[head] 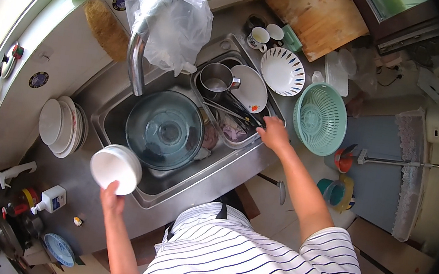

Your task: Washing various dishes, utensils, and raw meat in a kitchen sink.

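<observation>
My left hand (113,200) grips what looks like a small stack of white bowls (124,170), tilted over the near-left corner of the steel sink (139,199). At the right edge of the small basin, my right hand (273,134) has its fingertips at the dark handle ends of some utensils (244,109); whether they close on a handle is not clear. Beside the utensils in that basin are a steel mug (216,78) and a white plate (252,85). A large glass bowl (141,126) sits in the main basin.
A curved faucet (136,66) with a plastic bag (180,26) over it rises behind the sink. Stacked plates (53,122) and a pump bottle (53,198) stand left. To the right are a patterned bowl (281,72), a green colander (318,119), cups (259,36) and a cutting board (316,16).
</observation>
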A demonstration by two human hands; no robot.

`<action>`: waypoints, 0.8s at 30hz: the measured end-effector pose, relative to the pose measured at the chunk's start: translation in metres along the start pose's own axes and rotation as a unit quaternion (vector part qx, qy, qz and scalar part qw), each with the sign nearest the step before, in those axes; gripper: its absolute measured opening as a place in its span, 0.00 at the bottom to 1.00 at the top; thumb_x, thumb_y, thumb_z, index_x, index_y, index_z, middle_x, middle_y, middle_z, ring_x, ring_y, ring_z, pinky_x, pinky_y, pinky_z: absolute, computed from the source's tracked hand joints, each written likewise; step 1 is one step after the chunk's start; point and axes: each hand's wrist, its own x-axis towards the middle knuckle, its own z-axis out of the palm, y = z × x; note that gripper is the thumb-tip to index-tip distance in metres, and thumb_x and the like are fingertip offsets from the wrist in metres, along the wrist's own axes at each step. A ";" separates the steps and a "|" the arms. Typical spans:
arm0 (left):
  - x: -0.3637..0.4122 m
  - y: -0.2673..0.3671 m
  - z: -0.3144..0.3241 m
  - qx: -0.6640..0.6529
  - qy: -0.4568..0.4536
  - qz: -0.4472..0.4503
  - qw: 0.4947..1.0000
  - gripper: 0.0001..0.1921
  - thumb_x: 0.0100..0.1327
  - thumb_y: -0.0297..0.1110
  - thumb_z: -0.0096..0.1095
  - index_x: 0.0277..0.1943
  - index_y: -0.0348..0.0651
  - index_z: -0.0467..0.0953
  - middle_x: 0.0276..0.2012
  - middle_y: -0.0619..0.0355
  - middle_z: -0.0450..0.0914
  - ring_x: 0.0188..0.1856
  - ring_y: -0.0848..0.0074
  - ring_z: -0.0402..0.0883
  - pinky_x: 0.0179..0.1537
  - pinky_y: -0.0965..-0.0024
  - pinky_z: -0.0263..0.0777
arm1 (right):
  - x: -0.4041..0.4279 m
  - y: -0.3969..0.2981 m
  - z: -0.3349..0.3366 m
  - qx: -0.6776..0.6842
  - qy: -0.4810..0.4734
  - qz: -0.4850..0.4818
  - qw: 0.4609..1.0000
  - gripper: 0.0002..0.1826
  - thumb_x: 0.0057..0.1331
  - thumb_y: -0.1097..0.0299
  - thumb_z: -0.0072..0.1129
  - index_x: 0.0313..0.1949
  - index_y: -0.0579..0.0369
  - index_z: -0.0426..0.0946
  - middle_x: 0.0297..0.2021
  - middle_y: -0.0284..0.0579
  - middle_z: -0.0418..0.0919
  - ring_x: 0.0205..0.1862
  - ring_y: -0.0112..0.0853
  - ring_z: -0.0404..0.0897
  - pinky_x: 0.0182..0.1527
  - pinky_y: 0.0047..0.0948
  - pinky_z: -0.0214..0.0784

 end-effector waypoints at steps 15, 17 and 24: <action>0.022 -0.002 -0.142 -0.182 0.218 0.024 0.958 0.25 0.47 0.20 0.49 0.53 0.36 0.61 0.45 0.46 0.69 0.42 0.58 0.73 0.40 0.60 0.74 | 0.070 -0.039 0.096 -0.107 -0.067 0.070 0.990 0.33 0.43 0.61 0.64 0.48 0.54 0.61 0.44 0.48 0.70 0.47 0.44 0.71 0.46 0.43 0.65; 0.021 0.000 -0.146 -0.166 0.213 0.032 0.962 0.24 0.48 0.21 0.49 0.52 0.36 0.62 0.45 0.46 0.69 0.42 0.59 0.73 0.39 0.60 0.74 | 0.076 -0.040 0.093 -0.091 -0.075 0.059 0.991 0.31 0.43 0.62 0.64 0.47 0.54 0.63 0.43 0.49 0.72 0.46 0.45 0.72 0.45 0.42 0.66; 0.012 0.014 -0.149 -0.046 0.164 -0.079 0.982 0.22 0.57 0.41 0.57 0.52 0.42 0.64 0.45 0.51 0.71 0.44 0.62 0.73 0.37 0.60 0.71 | 0.081 -0.029 0.107 -0.038 -0.141 0.067 0.987 0.23 0.46 0.63 0.57 0.44 0.56 0.69 0.39 0.54 0.75 0.44 0.45 0.74 0.47 0.39 0.67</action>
